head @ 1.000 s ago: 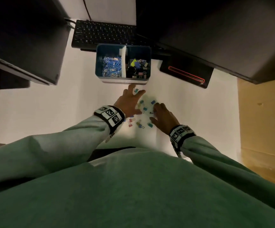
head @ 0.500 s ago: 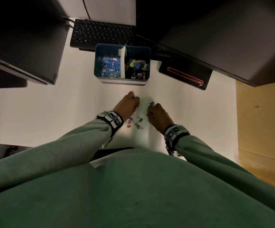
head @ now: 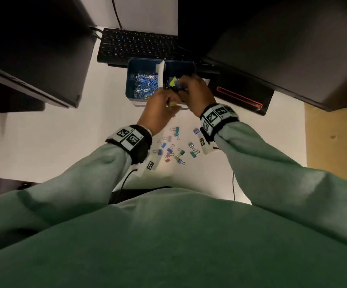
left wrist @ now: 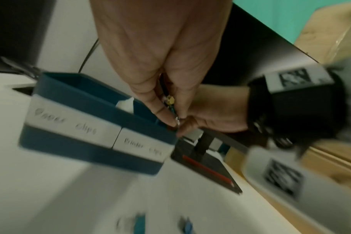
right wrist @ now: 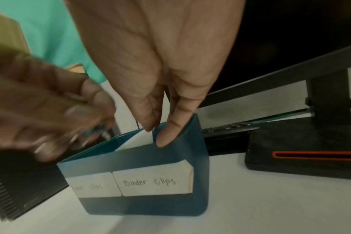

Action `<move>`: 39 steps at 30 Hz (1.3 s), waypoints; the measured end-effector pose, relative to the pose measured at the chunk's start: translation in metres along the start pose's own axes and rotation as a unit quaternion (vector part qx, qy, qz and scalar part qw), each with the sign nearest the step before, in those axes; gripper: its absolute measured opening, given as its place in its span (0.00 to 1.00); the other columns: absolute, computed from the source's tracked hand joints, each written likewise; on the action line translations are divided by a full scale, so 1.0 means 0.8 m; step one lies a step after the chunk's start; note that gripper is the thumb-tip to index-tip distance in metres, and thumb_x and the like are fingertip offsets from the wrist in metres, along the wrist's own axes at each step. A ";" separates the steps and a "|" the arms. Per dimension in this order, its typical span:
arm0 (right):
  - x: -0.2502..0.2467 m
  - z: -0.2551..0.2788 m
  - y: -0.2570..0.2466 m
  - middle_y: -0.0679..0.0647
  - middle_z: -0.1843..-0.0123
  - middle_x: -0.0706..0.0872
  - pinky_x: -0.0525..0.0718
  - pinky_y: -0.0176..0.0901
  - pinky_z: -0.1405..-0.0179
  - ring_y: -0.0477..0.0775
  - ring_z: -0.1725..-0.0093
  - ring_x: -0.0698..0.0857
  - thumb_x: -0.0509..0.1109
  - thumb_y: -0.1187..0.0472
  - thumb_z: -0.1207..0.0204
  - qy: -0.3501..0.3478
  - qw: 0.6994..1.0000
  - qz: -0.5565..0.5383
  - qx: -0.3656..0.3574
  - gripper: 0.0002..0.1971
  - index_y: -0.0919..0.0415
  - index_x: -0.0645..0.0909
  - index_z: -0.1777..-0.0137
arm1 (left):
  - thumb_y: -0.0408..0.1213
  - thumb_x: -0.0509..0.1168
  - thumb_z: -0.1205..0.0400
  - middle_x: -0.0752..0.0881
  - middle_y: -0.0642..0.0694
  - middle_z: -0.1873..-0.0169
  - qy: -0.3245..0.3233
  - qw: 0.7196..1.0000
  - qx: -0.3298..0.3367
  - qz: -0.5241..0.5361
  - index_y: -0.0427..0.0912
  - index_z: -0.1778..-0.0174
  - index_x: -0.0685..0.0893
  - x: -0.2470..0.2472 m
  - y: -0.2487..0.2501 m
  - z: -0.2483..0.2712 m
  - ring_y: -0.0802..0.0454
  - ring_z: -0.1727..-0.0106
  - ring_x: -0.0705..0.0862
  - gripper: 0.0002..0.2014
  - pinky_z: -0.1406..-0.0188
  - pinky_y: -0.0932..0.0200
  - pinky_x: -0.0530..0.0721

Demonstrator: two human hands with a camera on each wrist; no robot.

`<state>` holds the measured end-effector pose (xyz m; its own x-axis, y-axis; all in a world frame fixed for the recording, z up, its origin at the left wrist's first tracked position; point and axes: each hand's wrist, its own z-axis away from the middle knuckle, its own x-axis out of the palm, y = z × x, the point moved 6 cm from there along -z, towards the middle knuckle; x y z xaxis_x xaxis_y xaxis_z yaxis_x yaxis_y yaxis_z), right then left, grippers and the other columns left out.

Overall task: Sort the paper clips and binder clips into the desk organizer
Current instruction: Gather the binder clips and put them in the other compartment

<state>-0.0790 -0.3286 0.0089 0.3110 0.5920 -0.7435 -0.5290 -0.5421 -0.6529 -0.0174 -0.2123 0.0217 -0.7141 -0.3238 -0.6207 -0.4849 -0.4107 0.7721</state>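
Status, as judged from the layout: sorting well advanced, not complete.

Desk organizer (head: 131, 80): blue, two compartments, white divider (head: 161, 76) between them; standing at the far part of the white worktop (head: 54, 132), just in front of the keyboard (head: 137, 45). Front labels: "Paper clips" on the left, "Binder clips" (right wrist: 150, 182) on the right.

Left compartment: heap of blue and silver paper clips (head: 143, 85). No loose paper clips visible on the worktop; that part judged done.

Right compartment: mostly hidden by both hands; a yellow piece and some dark shapes visible, probably binder clips.

Left hand (head: 161, 108): above the organizer's front wall, over the right compartment, fingers curled, pinching a small bunch of binder clips (left wrist: 170, 103), one yellow.

Right hand (head: 195, 92): above the right compartment, fingers pointing down, thumb and forefinger narrowly apart at the rim. Contents, if any: cannot tell.

Remaining: a scatter of loose binder clips (head: 175, 147) (teal, blue, lilac, red) on the worktop, near its front edge, between the two wrists. Probably several further pick-and-drop rounds needed.
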 end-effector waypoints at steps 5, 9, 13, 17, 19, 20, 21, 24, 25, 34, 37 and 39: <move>-0.021 0.061 0.029 0.56 0.42 0.79 0.86 0.50 0.53 0.53 0.53 0.83 0.66 0.65 0.22 0.086 0.996 -0.002 0.000 0.09 0.59 0.78 0.43 | 0.35 0.69 0.21 0.81 0.44 0.48 0.040 0.996 0.037 -0.076 0.43 0.52 0.85 -0.014 0.016 -0.066 0.52 0.52 0.80 0.03 0.52 0.65 0.77; 0.036 0.120 0.081 0.60 0.36 0.70 0.86 0.54 0.48 0.58 0.51 0.83 0.77 0.52 0.29 -0.141 0.980 0.105 0.091 0.32 0.55 0.66 0.28 | 0.34 0.69 0.24 0.76 0.39 0.38 0.049 0.974 0.060 -0.211 0.44 0.38 0.80 0.001 0.015 -0.062 0.42 0.39 0.77 0.17 0.40 0.49 0.81; 0.085 0.157 0.103 0.64 0.28 0.61 0.82 0.58 0.38 0.68 0.37 0.77 0.81 0.49 0.34 -0.224 0.953 0.178 0.101 0.46 0.54 0.57 0.21 | 0.37 0.70 0.23 0.75 0.37 0.38 -0.053 0.975 0.066 -0.205 0.41 0.37 0.77 0.040 -0.005 0.006 0.38 0.43 0.80 0.19 0.47 0.43 0.84; 0.104 0.154 0.098 0.63 0.33 0.66 0.82 0.56 0.41 0.67 0.44 0.80 0.75 0.59 0.27 -0.194 0.966 0.149 0.083 0.31 0.60 0.66 0.27 | 0.47 0.69 0.22 0.70 0.38 0.41 -0.176 0.957 -0.023 -0.231 0.47 0.32 0.71 0.090 -0.066 0.054 0.37 0.45 0.79 0.24 0.50 0.41 0.85; 0.113 0.153 0.099 0.65 0.35 0.69 0.81 0.55 0.44 0.69 0.46 0.81 0.70 0.63 0.23 -0.198 0.966 0.153 0.056 0.23 0.65 0.69 0.30 | 0.47 0.69 0.21 0.69 0.37 0.41 -0.187 0.953 -0.022 -0.237 0.46 0.33 0.70 0.106 -0.073 0.057 0.37 0.46 0.78 0.24 0.52 0.40 0.85; 0.117 0.153 0.100 0.66 0.35 0.71 0.81 0.55 0.44 0.69 0.46 0.81 0.67 0.64 0.22 -0.200 0.966 0.158 0.042 0.21 0.66 0.70 0.30 | 0.45 0.67 0.20 0.69 0.36 0.41 -0.191 0.951 -0.019 -0.242 0.44 0.33 0.70 0.112 -0.072 0.055 0.37 0.45 0.77 0.22 0.52 0.41 0.85; 0.120 0.154 0.100 0.67 0.35 0.72 0.81 0.55 0.43 0.69 0.44 0.80 0.66 0.64 0.21 -0.204 0.965 0.159 0.036 0.20 0.68 0.70 0.30 | 0.42 0.65 0.19 0.69 0.36 0.40 -0.195 0.948 -0.018 -0.250 0.43 0.33 0.70 0.117 -0.070 0.053 0.36 0.46 0.77 0.20 0.53 0.42 0.84; 0.116 0.154 0.101 0.67 0.38 0.76 0.78 0.46 0.50 0.67 0.46 0.81 0.66 0.67 0.22 -0.184 0.976 0.112 0.039 0.16 0.71 0.75 0.35 | 0.35 0.58 0.16 0.72 0.34 0.44 -0.198 0.949 -0.027 -0.244 0.38 0.40 0.73 0.123 -0.068 0.044 0.35 0.52 0.80 0.11 0.58 0.46 0.82; 0.110 0.154 0.102 0.67 0.41 0.77 0.74 0.42 0.54 0.66 0.47 0.82 0.66 0.69 0.23 -0.170 0.981 0.081 0.049 0.13 0.71 0.77 0.39 | 0.34 0.57 0.17 0.73 0.35 0.47 -0.200 0.951 -0.027 -0.232 0.38 0.42 0.73 0.123 -0.068 0.042 0.36 0.55 0.81 0.09 0.60 0.48 0.80; -0.004 0.097 0.032 0.55 0.58 0.83 0.89 0.41 0.63 0.47 0.63 0.84 0.74 0.68 0.25 0.017 0.960 -0.262 0.096 0.06 0.66 0.79 0.53 | 0.31 0.65 0.18 0.84 0.46 0.60 -0.017 0.999 -0.002 -0.047 0.40 0.55 0.81 0.033 -0.026 0.015 0.54 0.63 0.81 0.01 0.62 0.65 0.81; -0.027 0.043 -0.003 0.48 0.58 0.83 0.81 0.26 0.64 0.38 0.63 0.79 0.74 0.67 0.25 0.067 0.970 -0.224 0.064 0.06 0.63 0.80 0.51 | 0.31 0.63 0.17 0.84 0.48 0.60 0.063 0.998 -0.010 -0.017 0.39 0.52 0.81 -0.009 0.001 -0.024 0.58 0.64 0.80 0.03 0.65 0.71 0.77; -0.029 0.015 -0.015 0.54 0.50 0.85 0.75 0.21 0.64 0.42 0.60 0.80 0.74 0.64 0.24 0.071 0.984 -0.154 0.052 0.08 0.63 0.81 0.48 | 0.32 0.65 0.19 0.83 0.45 0.53 0.080 0.996 -0.020 -0.025 0.40 0.46 0.81 -0.023 0.004 -0.044 0.54 0.59 0.82 0.07 0.58 0.64 0.82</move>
<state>-0.0890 -0.3289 0.0356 0.5723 0.6258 -0.5299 -0.4686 -0.2808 -0.8376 0.0120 -0.2380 0.0311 -0.5983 -0.4315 -0.6752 -0.4952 -0.4634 0.7349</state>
